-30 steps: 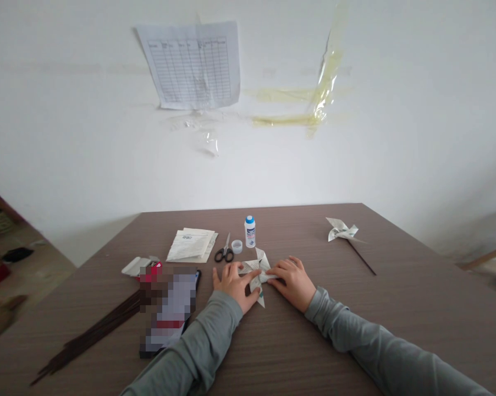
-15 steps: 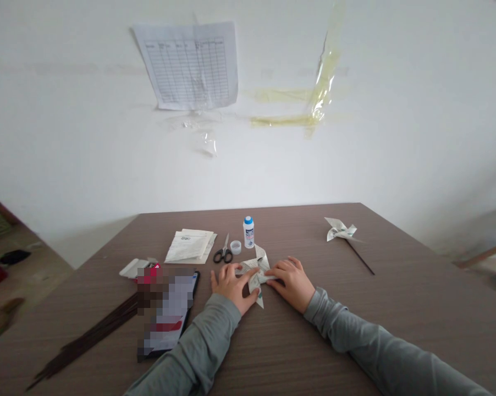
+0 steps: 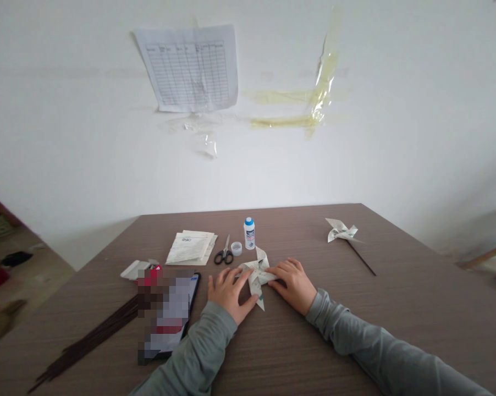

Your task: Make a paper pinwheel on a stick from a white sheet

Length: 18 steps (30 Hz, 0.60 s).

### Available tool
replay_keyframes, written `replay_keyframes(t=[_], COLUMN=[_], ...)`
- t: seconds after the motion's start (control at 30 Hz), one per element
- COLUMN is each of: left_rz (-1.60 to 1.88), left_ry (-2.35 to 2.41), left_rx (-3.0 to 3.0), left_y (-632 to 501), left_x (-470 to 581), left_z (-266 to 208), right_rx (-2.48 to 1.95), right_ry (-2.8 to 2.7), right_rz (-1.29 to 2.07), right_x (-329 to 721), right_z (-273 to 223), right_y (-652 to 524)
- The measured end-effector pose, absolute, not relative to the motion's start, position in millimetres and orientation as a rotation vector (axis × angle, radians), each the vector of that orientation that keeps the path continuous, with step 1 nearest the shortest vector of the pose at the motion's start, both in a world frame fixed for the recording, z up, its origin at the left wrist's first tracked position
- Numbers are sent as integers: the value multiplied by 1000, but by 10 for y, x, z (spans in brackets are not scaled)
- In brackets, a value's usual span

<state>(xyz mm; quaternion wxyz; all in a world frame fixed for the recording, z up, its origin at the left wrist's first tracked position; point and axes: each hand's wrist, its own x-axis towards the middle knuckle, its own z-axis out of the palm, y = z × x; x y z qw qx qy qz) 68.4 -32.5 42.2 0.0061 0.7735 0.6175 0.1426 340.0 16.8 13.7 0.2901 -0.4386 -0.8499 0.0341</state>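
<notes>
A folded paper pinwheel (image 3: 258, 278) made of printed paper lies on the table between my hands, without a stick that I can see. My left hand (image 3: 227, 294) is open over its left side, fingers spread, with the index fingertip near the centre and the thumb by the lower blade. On the other side, my right hand (image 3: 294, 283) pinches the right blade between thumb and fingers. Part of the left blade is hidden behind my left fingers. Just behind the pinwheel stands a white glue bottle (image 3: 249, 235) with a blue top.
Black-handled scissors (image 3: 224, 256), a small clear cap (image 3: 236, 249) and stacked paper sheets (image 3: 190, 247) lie behind my left hand. To the left are a phone (image 3: 171, 313), an opened small box (image 3: 134, 269) and dark thin sticks (image 3: 95, 333). A finished pinwheel (image 3: 341, 231) on a stick lies back right.
My left hand has shifted slightly left, its fingers a little wider apart, showing more of the pinwheel's centre. My right hand keeps its pinch on the right blade.
</notes>
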Motion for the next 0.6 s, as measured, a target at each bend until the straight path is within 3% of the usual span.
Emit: replay_keyframes(t=[0.37,0.6], left_rz=[533,785], left_ry=[1947,1859], left_rx=[2504,2503], left_y=[-464,-354], left_x=[546,-56], left_z=[475,666], right_rx=[-1141,-1146], right_ry=[-2193,-2154], right_rz=[71,73], right_x=[3416,3478], right_z=[257,222], right_y=[111,144])
